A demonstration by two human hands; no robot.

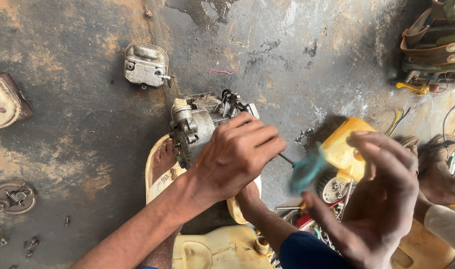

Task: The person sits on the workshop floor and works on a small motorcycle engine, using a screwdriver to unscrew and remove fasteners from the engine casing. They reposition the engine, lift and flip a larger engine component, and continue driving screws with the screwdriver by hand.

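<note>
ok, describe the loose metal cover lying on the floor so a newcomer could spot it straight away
Start at the small engine under the left hand, mid-frame on the stained concrete floor. Look up and left of it: the metal cover lies there alone, apart from the engine. It is a silver-grey, rounded rectangular casting with bolt ears, unlike the rusty round parts at the left edge.

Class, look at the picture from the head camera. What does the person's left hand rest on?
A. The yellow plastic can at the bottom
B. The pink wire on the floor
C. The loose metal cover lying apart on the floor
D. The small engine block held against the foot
D: the left hand lies spread over the top of the grey engine block, while the metal cover sits untouched farther off on the floor.
</note>
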